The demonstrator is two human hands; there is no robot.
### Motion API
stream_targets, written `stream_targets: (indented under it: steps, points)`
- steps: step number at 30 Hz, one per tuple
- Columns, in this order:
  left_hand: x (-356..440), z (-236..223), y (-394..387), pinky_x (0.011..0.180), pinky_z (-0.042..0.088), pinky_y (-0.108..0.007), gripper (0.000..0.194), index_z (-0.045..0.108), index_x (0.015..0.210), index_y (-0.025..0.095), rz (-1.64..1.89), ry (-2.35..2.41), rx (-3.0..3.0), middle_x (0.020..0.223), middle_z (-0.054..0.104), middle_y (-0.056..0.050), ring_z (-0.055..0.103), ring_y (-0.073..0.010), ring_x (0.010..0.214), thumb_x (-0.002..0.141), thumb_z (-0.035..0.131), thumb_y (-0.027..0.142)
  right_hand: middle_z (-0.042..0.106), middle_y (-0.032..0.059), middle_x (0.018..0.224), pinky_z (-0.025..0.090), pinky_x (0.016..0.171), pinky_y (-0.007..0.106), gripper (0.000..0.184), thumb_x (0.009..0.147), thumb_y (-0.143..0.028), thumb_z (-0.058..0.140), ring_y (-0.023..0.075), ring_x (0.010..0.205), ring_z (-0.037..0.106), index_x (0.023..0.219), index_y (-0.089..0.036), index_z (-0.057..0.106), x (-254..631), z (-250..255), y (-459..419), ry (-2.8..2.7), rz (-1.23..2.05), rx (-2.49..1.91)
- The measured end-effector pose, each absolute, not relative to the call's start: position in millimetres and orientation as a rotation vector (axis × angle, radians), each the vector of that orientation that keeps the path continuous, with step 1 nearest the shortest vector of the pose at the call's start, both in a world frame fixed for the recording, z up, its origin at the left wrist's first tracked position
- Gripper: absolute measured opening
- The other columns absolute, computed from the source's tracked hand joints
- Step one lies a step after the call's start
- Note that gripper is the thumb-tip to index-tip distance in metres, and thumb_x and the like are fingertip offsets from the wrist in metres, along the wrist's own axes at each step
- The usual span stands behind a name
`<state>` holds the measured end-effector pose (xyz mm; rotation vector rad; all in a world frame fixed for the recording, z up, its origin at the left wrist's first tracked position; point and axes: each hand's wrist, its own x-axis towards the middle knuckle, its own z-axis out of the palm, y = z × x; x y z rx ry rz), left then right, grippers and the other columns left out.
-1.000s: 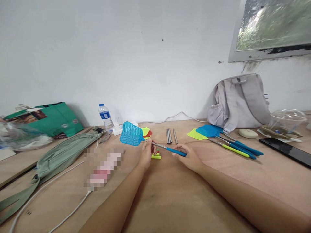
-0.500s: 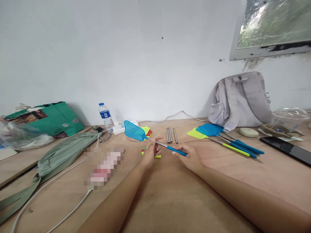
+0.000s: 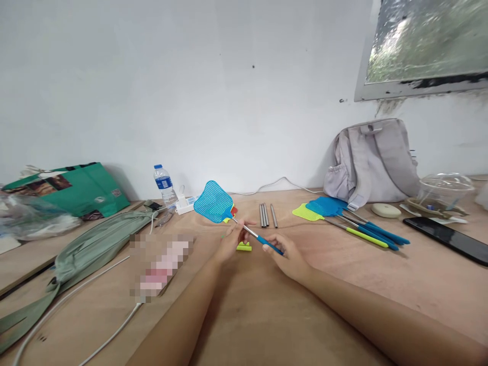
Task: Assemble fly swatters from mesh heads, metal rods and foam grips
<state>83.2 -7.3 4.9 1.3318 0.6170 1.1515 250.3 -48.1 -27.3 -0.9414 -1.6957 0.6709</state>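
Both hands on one blue fly swatter (image 3: 213,202), held up over the worktop (image 3: 247,315). Left grip (image 3: 231,240) closed on the metal rod (image 3: 250,232), just below the mesh head, which sits up and left of that grip. Right grip (image 3: 286,255) wrapped round the blue handle (image 3: 261,240) at the other end. Swatter slants from upper left down to lower right, between the two grips.

Yellow-green pieces (image 3: 244,248) on the worktop just beside the left grip, partly hidden. Red piece (image 3: 234,209) beyond the left grip, mostly behind the mesh head; can't tell its full shape. Group of metal tubes (image 3: 264,215) beyond the gap between grips, single tube (image 3: 274,216) just right of them.

Right of the right grip: pile of finished-looking swatters (image 3: 328,206), blue ones plus one yellow-green, handles toward lower right. Backpack (image 3: 375,162) beyond those, against the wall. Phone (image 3: 446,239) well off to the right grip's right, clear cup (image 3: 444,189) behind it.

Left of the left grip: water bottle (image 3: 164,184) and power strip (image 3: 185,205) farther back, blurred-out item (image 3: 163,269) nearer, then grey-green pouch (image 3: 102,241), green bag (image 3: 87,192) farthest.
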Motion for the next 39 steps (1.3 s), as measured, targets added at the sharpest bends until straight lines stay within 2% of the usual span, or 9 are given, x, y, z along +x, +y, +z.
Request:
stream_targets:
  steps: [5,8,13,17,21,25,28,33,39]
  points:
    - [79,17,-9,0.075,0.045,-0.029,0.032,0.062,0.095,0.016,1.231,0.474,1.029,0.09,0.061,-0.005,0.057,-0.0144,0.08,0.078,0.051,0.041,0.06,0.0076,0.102,0.042,0.082,0.033,0.028,0.086,-0.033,0.039,0.0188,0.096,0.053,0.105,-0.021,0.056,257,-22,-47,-1.827,0.492,-0.911]
    - [73,24,-7,0.085,0.044,-0.036,0.028,0.063,0.085,0.017,1.414,0.385,0.798,0.094,0.063,-0.006,0.059,-0.018,0.088,0.081,0.047,0.039,0.06,0.007,0.104,0.043,0.082,0.033,0.029,0.086,-0.033,0.038,0.0187,0.096,0.054,0.109,-0.021,0.054,265,-22,-44,-1.847,0.474,-0.91]
    - [59,34,0,0.083,0.047,-0.031,0.018,0.061,0.091,0.021,1.841,0.466,0.536,0.096,0.066,-0.001,0.06,-0.0149,0.091,0.083,0.049,0.03,0.063,0.0057,0.096,0.045,0.077,0.031,0.026,0.083,-0.033,0.045,0.0182,0.089,0.057,0.101,-0.022,0.06,266,-24,-42,-1.949,0.328,-0.909]
    - [60,33,5,0.078,0.049,-0.021,0.01,0.061,0.084,0.021,1.951,0.644,0.349,0.089,0.068,0.002,0.062,-0.0094,0.084,0.081,0.052,0.019,0.065,0.0044,0.085,0.047,0.07,0.027,0.024,0.083,-0.033,0.046,0.017,0.079,0.06,0.096,-0.023,0.064,255,-23,-50,-1.945,0.271,-0.887]
    - [65,32,5,0.071,0.052,-0.02,0.011,0.061,0.088,0.022,2.026,0.688,0.371,0.091,0.068,0.002,0.063,-0.0081,0.075,0.08,0.054,0.018,0.062,0.0029,0.069,0.043,0.057,0.024,0.028,0.084,-0.035,0.042,0.0142,0.063,0.056,0.083,-0.02,0.066,247,-21,-59,-1.901,0.344,-0.914]
    - [67,35,2,0.066,0.053,-0.02,0.013,0.061,0.091,0.021,2.017,0.739,0.382,0.093,0.067,0.002,0.063,-0.0087,0.074,0.079,0.055,0.018,0.047,-0.0012,0.052,0.033,0.047,0.022,0.038,0.083,-0.041,0.042,0.0101,0.05,0.043,0.059,-0.017,0.058,244,-20,-59,-1.849,0.513,-0.931]
    - [69,34,2,0.063,0.053,-0.019,0.013,0.06,0.091,0.022,1.995,0.781,0.389,0.092,0.067,0.002,0.063,-0.0092,0.074,0.08,0.054,0.019,0.037,-0.0042,0.045,0.025,0.041,0.021,0.043,0.078,-0.049,0.045,0.007,0.042,0.034,0.05,-0.017,0.05,244,-21,-52,-1.757,0.863,-0.932]
    - [72,27,4,0.061,0.052,-0.019,0.013,0.06,0.091,0.025,2.013,0.812,0.508,0.087,0.067,0.003,0.063,-0.01,0.073,0.079,0.055,0.025,0.038,-0.0072,0.045,0.014,0.035,0.021,0.042,0.063,-0.057,0.058,0.0024,0.033,0.022,0.06,-0.015,0.055,247,-24,-41,-1.428,1.422,-0.931]
    - [77,25,2,0.063,0.051,-0.021,0.017,0.059,0.094,0.025,2.036,0.764,0.562,0.085,0.067,0.002,0.063,-0.0112,0.075,0.077,0.057,0.029,0.037,-0.0083,0.048,0.009,0.036,0.02,0.041,0.06,-0.051,0.065,0.0003,0.033,0.018,0.074,-0.013,0.063,251,-24,-35,-1.312,1.621,-0.862]
